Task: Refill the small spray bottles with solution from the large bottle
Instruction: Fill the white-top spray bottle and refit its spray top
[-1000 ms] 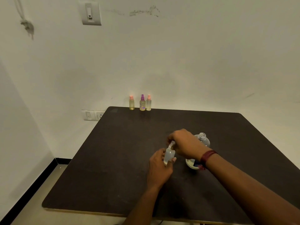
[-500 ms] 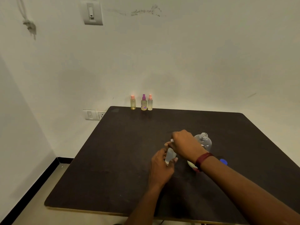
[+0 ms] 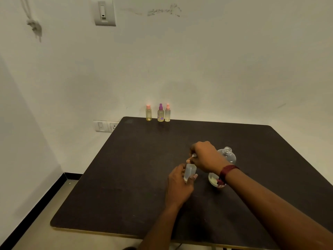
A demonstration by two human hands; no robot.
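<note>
My left hand [image 3: 177, 184] grips a small clear spray bottle [image 3: 189, 171] upright over the middle of the dark table [image 3: 126, 168]. My right hand [image 3: 205, 156] curls over the bottle's white top [image 3: 193, 156] and pinches it. Just right of my hands stands the large clear bottle [image 3: 227, 156], uncapped, with a little pale liquid at its bottom; my right wrist hides its middle. Three small spray bottles stand in a row at the table's far edge: a pink-capped one [image 3: 148, 112], a purple-capped one [image 3: 160, 113] and another pink-capped one [image 3: 167, 112].
The table stands in a corner, with white walls behind and to the left. A wall socket [image 3: 106, 126] sits just left of the far-left table corner. The floor with a black skirting shows at lower left.
My right hand has shifted slightly on the small bottle's top while my left hand keeps holding the body. The camera view moved a little; a blue cap seen half a second ago is hidden now.
</note>
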